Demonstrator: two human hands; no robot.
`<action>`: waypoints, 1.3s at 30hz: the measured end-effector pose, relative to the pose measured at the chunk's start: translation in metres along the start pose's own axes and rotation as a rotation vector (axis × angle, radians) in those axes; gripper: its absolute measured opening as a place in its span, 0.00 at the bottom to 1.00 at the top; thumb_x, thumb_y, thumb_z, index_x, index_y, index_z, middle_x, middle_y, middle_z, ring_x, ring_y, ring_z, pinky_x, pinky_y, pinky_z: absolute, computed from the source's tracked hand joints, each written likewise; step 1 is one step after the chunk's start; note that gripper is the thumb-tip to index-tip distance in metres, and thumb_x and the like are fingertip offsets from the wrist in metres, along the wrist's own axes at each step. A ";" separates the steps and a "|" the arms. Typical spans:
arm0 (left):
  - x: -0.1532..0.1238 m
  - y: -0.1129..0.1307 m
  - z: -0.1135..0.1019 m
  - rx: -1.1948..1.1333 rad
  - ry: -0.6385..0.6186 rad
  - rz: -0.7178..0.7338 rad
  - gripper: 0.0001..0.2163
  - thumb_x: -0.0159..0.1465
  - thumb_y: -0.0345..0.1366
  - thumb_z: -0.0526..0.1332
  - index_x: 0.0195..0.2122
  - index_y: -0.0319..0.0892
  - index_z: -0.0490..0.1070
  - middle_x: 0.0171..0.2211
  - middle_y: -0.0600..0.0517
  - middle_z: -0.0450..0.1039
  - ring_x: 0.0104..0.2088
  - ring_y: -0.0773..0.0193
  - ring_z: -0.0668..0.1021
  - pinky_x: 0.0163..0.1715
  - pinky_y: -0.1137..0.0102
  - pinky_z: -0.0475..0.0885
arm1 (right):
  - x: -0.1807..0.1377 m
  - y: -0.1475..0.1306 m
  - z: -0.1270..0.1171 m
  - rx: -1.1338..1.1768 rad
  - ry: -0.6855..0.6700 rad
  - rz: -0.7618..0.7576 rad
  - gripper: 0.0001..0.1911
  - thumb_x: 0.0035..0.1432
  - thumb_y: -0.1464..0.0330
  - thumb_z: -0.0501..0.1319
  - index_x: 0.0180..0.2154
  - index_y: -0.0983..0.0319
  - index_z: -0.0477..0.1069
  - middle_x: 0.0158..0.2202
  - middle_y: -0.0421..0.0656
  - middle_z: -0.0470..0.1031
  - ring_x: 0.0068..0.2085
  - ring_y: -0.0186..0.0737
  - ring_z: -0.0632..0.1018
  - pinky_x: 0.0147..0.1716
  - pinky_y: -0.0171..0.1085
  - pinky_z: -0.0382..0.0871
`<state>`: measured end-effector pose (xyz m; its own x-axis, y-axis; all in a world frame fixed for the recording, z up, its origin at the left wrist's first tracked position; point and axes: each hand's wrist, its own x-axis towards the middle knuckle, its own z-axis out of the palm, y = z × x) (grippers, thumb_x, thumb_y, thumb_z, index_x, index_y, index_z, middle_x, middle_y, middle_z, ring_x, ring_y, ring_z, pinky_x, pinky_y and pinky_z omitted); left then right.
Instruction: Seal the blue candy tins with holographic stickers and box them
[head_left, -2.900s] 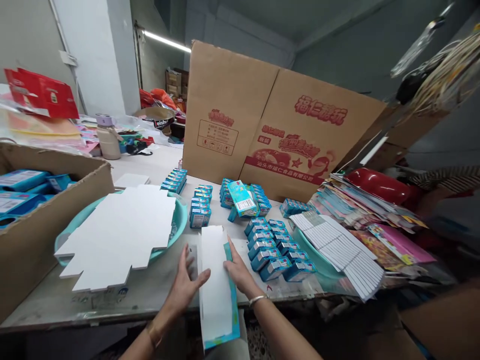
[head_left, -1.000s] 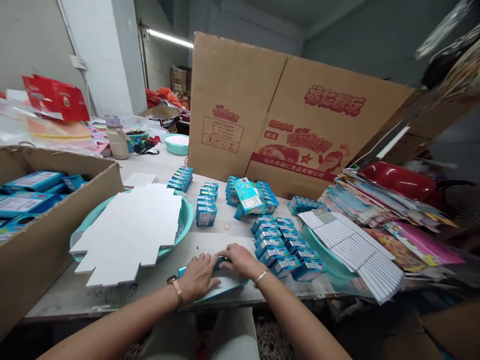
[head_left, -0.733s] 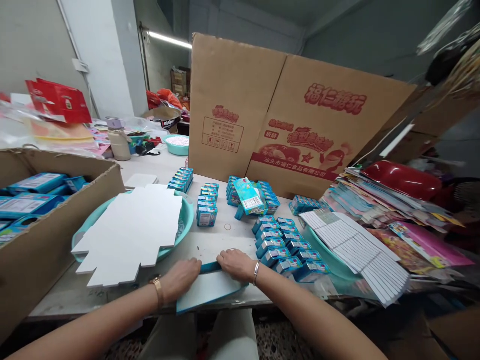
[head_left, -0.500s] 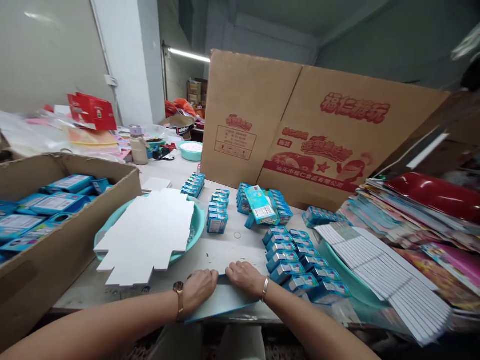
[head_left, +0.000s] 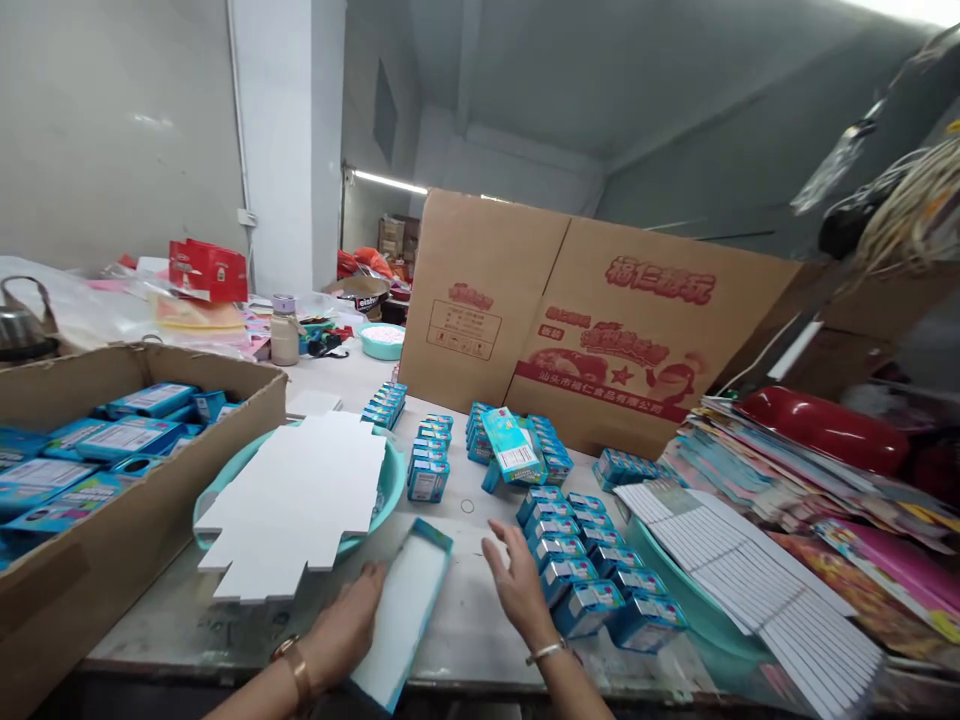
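A half-folded carton (head_left: 405,610), white inside with teal edges, lies on the table near its front edge. My left hand (head_left: 345,630) rests against the carton's left side, fingers curled along it. My right hand (head_left: 514,585) hovers open just right of the carton, fingers stretched out, close to rows of small blue boxes (head_left: 585,560). A stack of flat white die-cut blanks (head_left: 296,500) lies across a teal basin (head_left: 390,485) to the left.
A large brown box (head_left: 142,500) holding blue packs stands at left. A big cardboard sheet with red print (head_left: 592,320) stands upright behind more small blue boxes (head_left: 427,465). White lined sheets (head_left: 742,575) and colourful printed sheets (head_left: 840,510) lie at right.
Both hands were pressing down on the folded carton near the table edge; now the carton lies open-side up, my right hand has lifted off it, and the camera has tilted up.
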<state>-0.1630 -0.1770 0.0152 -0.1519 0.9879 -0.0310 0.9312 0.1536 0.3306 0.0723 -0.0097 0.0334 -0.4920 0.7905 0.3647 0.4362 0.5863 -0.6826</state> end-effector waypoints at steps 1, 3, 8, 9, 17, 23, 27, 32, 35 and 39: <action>-0.005 -0.004 0.005 -0.064 0.040 -0.033 0.33 0.57 0.23 0.50 0.66 0.33 0.57 0.64 0.32 0.63 0.59 0.41 0.72 0.57 0.53 0.69 | -0.004 0.004 0.000 0.114 0.021 0.071 0.19 0.68 0.57 0.50 0.51 0.60 0.69 0.48 0.52 0.75 0.49 0.51 0.76 0.48 0.47 0.72; -0.013 -0.009 0.019 -0.253 0.153 -0.086 0.32 0.60 0.29 0.51 0.68 0.34 0.53 0.65 0.34 0.60 0.63 0.43 0.68 0.60 0.54 0.66 | -0.011 0.012 0.006 0.175 -0.020 0.133 0.19 0.67 0.56 0.49 0.43 0.61 0.72 0.39 0.50 0.77 0.41 0.49 0.78 0.41 0.45 0.75; -0.016 -0.002 0.046 -0.568 0.316 -0.180 0.30 0.64 0.41 0.52 0.68 0.41 0.54 0.64 0.39 0.62 0.65 0.46 0.64 0.64 0.51 0.60 | -0.006 0.010 0.035 0.159 -0.064 0.197 0.23 0.60 0.60 0.57 0.55 0.61 0.65 0.46 0.51 0.77 0.46 0.50 0.78 0.46 0.47 0.74; -0.014 0.002 0.049 -0.583 0.315 -0.182 0.29 0.65 0.41 0.51 0.68 0.41 0.55 0.64 0.39 0.61 0.65 0.47 0.64 0.64 0.52 0.60 | 0.003 0.004 0.038 0.123 -0.068 0.181 0.28 0.59 0.61 0.58 0.60 0.62 0.61 0.51 0.53 0.74 0.51 0.51 0.76 0.50 0.48 0.72; 0.020 0.033 0.054 -0.617 0.295 -0.216 0.33 0.65 0.44 0.54 0.69 0.40 0.49 0.68 0.37 0.55 0.67 0.43 0.60 0.65 0.48 0.58 | 0.157 -0.038 0.052 -0.482 -0.373 -0.182 0.65 0.46 0.61 0.73 0.70 0.64 0.29 0.73 0.56 0.34 0.72 0.53 0.36 0.68 0.52 0.42; 0.038 0.026 0.051 -0.794 0.296 -0.210 0.38 0.64 0.48 0.58 0.71 0.43 0.44 0.72 0.44 0.45 0.70 0.45 0.51 0.68 0.50 0.50 | 0.202 -0.020 0.077 -0.596 -0.615 -0.327 0.66 0.42 0.63 0.73 0.71 0.64 0.32 0.72 0.58 0.37 0.72 0.55 0.39 0.67 0.55 0.38; 0.045 0.020 0.066 -0.913 0.246 -0.258 0.37 0.66 0.45 0.56 0.72 0.46 0.40 0.73 0.48 0.40 0.71 0.48 0.48 0.68 0.49 0.47 | 0.195 -0.018 0.077 -0.625 -0.607 -0.400 0.57 0.47 0.68 0.68 0.70 0.69 0.37 0.71 0.61 0.39 0.71 0.59 0.38 0.67 0.55 0.35; 0.052 0.023 0.072 -0.955 0.309 -0.238 0.35 0.64 0.34 0.52 0.72 0.48 0.40 0.72 0.50 0.44 0.71 0.52 0.51 0.69 0.52 0.48 | 0.201 -0.026 0.071 -0.633 -0.594 -0.454 0.62 0.42 0.64 0.71 0.70 0.64 0.36 0.66 0.61 0.50 0.66 0.62 0.53 0.65 0.54 0.45; 0.052 0.025 0.064 -0.942 0.323 -0.215 0.33 0.63 0.31 0.50 0.71 0.44 0.47 0.72 0.50 0.47 0.71 0.55 0.51 0.70 0.54 0.43 | 0.208 -0.029 0.070 -0.637 -0.609 -0.459 0.66 0.40 0.60 0.72 0.71 0.62 0.35 0.66 0.61 0.49 0.64 0.64 0.56 0.61 0.54 0.52; 0.051 0.029 0.054 -0.965 0.305 -0.203 0.30 0.64 0.32 0.50 0.69 0.39 0.54 0.70 0.47 0.53 0.70 0.55 0.56 0.70 0.57 0.47 | 0.208 -0.034 0.072 -0.646 -0.620 -0.438 0.66 0.37 0.62 0.73 0.71 0.61 0.37 0.65 0.61 0.50 0.62 0.68 0.57 0.59 0.58 0.53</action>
<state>-0.1262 -0.1206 -0.0279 -0.4793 0.8773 0.0249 0.2362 0.1016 0.9664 -0.0991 0.1217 0.0870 -0.9337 0.3576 -0.0191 0.3580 0.9334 -0.0245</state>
